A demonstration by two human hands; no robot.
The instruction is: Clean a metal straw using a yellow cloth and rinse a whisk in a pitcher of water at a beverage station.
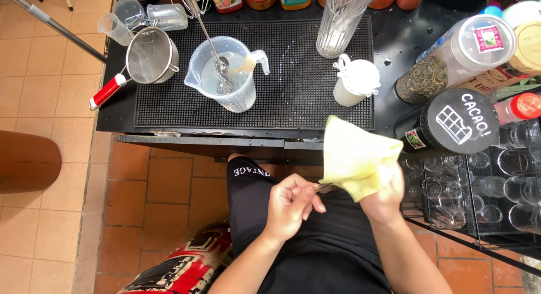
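A: Report the condition of each hand.

B: The left hand (290, 206) is closing thumb and fingers together on the end of a thin metal utensil (323, 186). The right hand (385, 199) is clamping a yellow cloth (356, 157) around the other end of that utensil, so the cloth is hiding most of it. What kind of utensil it is cannot be told.

A: Where are the cloth and the utensil sitting?

B: Both are being held in the air in front of the person's black shirt (315, 249), below the front edge of the black counter (197, 141) and above the tiled floor (163, 198).

A: List the items on the counter.

B: A black rubber mat (293, 85) is covering the middle. A clear measuring jug (222, 74) is standing on it with a whisk (205, 23) leaning inside. A small white jug (354, 83) is standing to its right, and a tall ribbed glass (337, 26) behind that. A mesh strainer (147, 56) with a red handle is lying at the mat's left edge.

A: And to the right?

B: A clear jar of dried leaves (451, 60) is lying tilted, a black round lid (459, 120) is sitting just below it, and a wire rack of glasses (490, 187) is standing beside the right hand.
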